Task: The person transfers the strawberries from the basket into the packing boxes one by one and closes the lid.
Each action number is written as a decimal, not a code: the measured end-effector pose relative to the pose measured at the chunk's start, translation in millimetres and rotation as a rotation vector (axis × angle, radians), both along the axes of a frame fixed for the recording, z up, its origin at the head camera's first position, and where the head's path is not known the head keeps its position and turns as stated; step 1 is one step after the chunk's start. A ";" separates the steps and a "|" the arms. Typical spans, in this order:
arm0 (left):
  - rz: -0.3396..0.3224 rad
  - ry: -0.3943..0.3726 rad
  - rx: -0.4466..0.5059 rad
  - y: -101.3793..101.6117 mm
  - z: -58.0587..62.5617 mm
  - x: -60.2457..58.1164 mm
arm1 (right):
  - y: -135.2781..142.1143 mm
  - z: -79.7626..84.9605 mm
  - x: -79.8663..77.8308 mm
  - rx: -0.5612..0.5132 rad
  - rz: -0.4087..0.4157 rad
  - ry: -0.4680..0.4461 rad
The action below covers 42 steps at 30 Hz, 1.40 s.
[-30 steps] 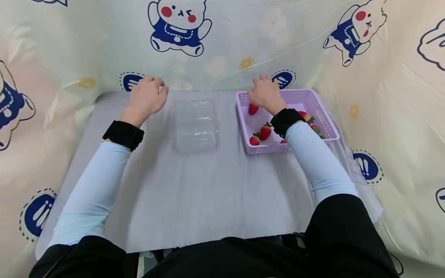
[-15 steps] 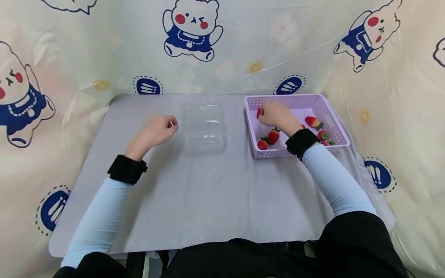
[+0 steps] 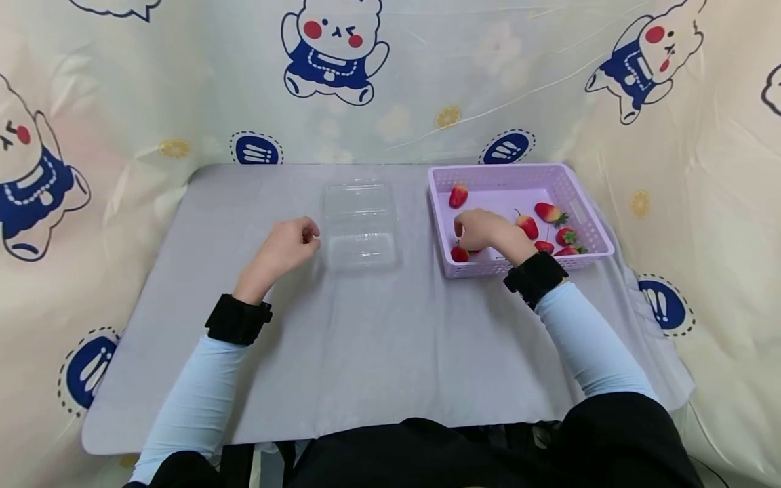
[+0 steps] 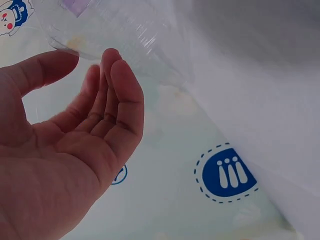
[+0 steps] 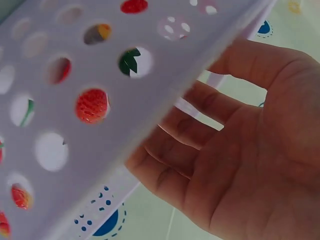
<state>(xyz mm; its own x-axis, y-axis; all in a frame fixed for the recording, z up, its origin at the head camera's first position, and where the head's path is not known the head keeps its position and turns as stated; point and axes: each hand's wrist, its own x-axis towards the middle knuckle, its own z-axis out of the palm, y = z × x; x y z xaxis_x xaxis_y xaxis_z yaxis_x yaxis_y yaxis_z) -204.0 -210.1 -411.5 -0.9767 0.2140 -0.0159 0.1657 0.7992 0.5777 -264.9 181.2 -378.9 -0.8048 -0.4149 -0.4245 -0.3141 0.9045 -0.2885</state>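
Observation:
My left hand [image 3: 287, 247] hovers just left of a clear plastic box [image 3: 361, 234], its fingers loosely curved with nothing between them. In the left wrist view, thumb and fingers of the left hand [image 4: 95, 130] stand apart, and the clear box [image 4: 120, 35] shows beyond them. Over the left front part of a purple basket [image 3: 518, 173] reaches my right hand [image 3: 488, 230], fingers bent downward. Beneath it lie a strawberry [image 3: 460, 254] and another, mostly hidden. In the right wrist view the basket's wall [image 5: 150, 95] covers the fingertips of the right hand [image 5: 225, 140].
Several more strawberries lie in the basket, one strawberry [image 3: 458, 196] at its back left and another strawberry [image 3: 550, 213] towards the right. A grey cloth [image 3: 378, 352] covers the table. Patterned sheeting [image 3: 415, 81] rises behind and at both sides.
My right hand first dropped into the basket, then moved towards the front, uncovering the back-left strawberry. The left hand came down and nearer to the clear box. The head view has shifted.

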 end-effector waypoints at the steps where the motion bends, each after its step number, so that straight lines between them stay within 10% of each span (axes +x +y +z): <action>1: 0.004 -0.004 0.006 1.6 -2.3 0.1 | 1.5 -1.0 1.2 -0.005 0.002 -0.005; 42: -0.058 -0.112 0.172 21.5 -30.4 22.5 | 11.3 -38.3 -1.9 -0.207 0.096 -0.067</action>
